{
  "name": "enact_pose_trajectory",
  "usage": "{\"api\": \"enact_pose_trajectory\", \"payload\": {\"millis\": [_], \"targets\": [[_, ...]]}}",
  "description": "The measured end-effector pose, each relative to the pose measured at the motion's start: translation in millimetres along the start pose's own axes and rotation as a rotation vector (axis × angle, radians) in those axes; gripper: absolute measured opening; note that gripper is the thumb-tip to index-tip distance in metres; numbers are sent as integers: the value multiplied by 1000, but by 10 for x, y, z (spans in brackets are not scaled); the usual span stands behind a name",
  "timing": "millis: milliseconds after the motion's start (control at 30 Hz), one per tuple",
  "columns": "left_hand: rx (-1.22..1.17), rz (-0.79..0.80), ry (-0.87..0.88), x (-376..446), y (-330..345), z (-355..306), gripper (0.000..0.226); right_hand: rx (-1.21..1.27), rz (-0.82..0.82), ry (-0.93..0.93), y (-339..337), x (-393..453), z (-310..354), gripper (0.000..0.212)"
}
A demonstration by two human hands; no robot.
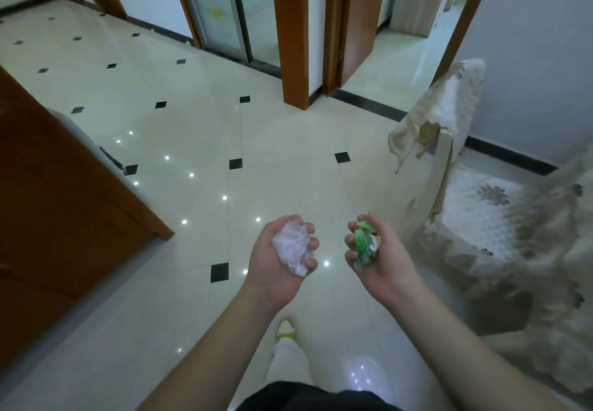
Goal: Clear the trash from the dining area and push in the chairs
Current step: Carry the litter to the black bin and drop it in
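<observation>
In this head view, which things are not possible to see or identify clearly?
1. Green wrapper: the right hand closes around it, so any print is unreadable.
2. Crumpled clear plastic in the left hand: what it was cannot be told.
3. Covered chair: blurred and cut off by the right edge.
4. No trash bin or dining table appears in this view.
5. Brown wooden panel: cut off by the left edge.

A home: tiled floor point(192, 96), wooden doorframes point(290, 35), cloth-covered sofa point(500, 218)
</observation>
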State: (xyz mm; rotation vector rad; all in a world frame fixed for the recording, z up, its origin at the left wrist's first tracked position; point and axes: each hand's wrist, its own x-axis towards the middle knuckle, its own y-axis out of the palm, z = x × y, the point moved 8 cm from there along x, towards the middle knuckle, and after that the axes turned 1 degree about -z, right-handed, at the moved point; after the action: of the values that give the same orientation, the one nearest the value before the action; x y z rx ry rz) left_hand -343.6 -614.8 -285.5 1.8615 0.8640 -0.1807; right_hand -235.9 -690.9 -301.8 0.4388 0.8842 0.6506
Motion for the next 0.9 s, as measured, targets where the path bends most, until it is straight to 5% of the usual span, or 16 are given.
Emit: {"api": "enact_pose_trajectory", "payload": {"millis": [400, 900], "targets": [[84, 57, -72, 1660, 290, -1393, 19, 57, -87, -62, 927, 1511, 664, 13], [168, 65, -178, 4183, 1691, -1622, 13, 145, -184, -136, 705, 3449, 2614, 10]]}}
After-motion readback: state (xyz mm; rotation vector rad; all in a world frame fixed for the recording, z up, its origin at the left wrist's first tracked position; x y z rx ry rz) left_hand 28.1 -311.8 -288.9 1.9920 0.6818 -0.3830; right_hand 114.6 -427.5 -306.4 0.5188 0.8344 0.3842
